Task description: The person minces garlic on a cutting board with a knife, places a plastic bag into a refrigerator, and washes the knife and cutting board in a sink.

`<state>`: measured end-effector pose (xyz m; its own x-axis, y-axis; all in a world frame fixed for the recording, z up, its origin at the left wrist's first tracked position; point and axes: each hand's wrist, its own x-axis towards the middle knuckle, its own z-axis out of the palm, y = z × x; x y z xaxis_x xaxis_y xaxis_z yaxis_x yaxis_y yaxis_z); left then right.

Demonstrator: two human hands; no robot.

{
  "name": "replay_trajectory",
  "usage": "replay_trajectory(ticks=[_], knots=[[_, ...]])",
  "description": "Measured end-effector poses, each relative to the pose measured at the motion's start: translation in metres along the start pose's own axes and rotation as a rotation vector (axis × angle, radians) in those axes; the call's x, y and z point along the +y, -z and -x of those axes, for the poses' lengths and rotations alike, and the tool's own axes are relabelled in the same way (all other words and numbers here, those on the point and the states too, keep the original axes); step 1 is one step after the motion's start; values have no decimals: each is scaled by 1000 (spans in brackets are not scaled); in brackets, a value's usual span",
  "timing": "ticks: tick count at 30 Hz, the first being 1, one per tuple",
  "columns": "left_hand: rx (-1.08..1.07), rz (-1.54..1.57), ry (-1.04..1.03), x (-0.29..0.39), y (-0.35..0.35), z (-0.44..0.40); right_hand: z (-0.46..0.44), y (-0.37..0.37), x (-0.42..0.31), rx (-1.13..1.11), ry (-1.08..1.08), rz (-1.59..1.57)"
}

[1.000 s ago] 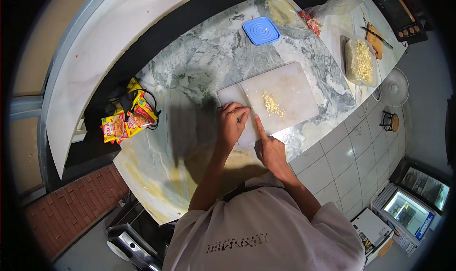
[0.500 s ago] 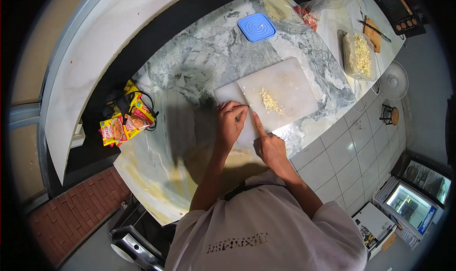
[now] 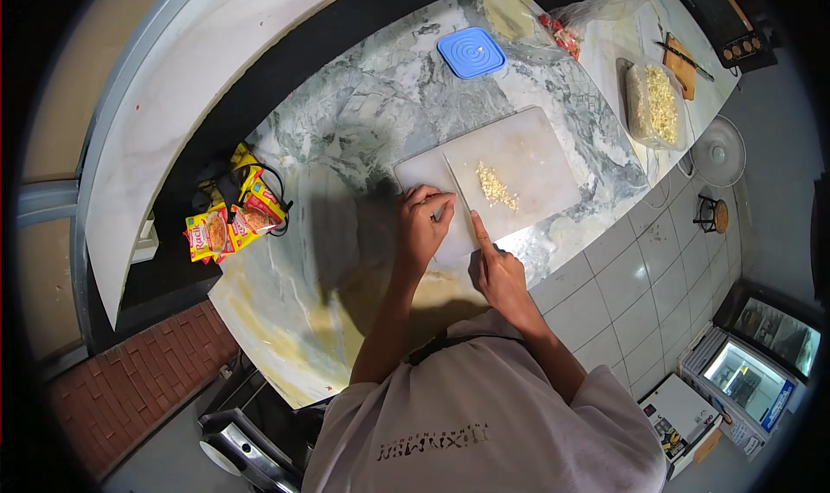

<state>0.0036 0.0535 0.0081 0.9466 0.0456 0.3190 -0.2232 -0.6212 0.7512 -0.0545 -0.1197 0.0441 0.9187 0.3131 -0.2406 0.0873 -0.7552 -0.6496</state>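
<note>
A white cutting board (image 3: 545, 152) lies on the marble counter, with a small heap of pale chopped pieces (image 3: 497, 188), possibly garlic, on it. My right hand (image 3: 503, 279) grips a knife (image 3: 458, 183), its index finger stretched along the top. The thin blade crosses the board left of the heap, pointing away from me. To the left of the blade, my left hand (image 3: 423, 221) is closed in a pinch over the board's left part. What its fingertips hold is too small to make out. The knife's handle is hidden in my right hand.
A blue lid (image 3: 471, 52) lies beyond the board. At the right stands a clear container (image 3: 638, 104) of pale pieces, near a wooden board (image 3: 679, 71) with another knife on it. Yellow-red seasoning packets (image 3: 207, 234) hang at the left. A plastic bag (image 3: 605, 0) lies at the back.
The knife in my right hand has shifted slightly right, and a small gap now shows between the blade and my left fingertips. My left hand stays almost in place.
</note>
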Motion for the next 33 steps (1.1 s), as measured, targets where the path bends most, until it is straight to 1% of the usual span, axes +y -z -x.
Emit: replay_trajectory(ticks=[2, 7, 12, 15, 27, 29, 33], knots=[[4, -11, 0, -1, 0, 0, 0, 0, 0, 32, 42, 21], [46, -7, -24, -1, -3, 1, 0, 0, 0, 14, 34, 56], [43, -1, -9, -2, -5, 2, -1, 0, -1, 16, 44, 79], [40, 2, -5, -2, -4, 2, -2, 1, -2, -22, 15, 112], [19, 7, 10, -3, -3, 3, -8, 2, -3, 7, 23, -43], [13, 5, 9, -4, -1, 2, -7, -3, 0, 58, 27, -105], [14, 17, -3, -2, -2, 5, -3, -2, 1, 57, 22, -57]])
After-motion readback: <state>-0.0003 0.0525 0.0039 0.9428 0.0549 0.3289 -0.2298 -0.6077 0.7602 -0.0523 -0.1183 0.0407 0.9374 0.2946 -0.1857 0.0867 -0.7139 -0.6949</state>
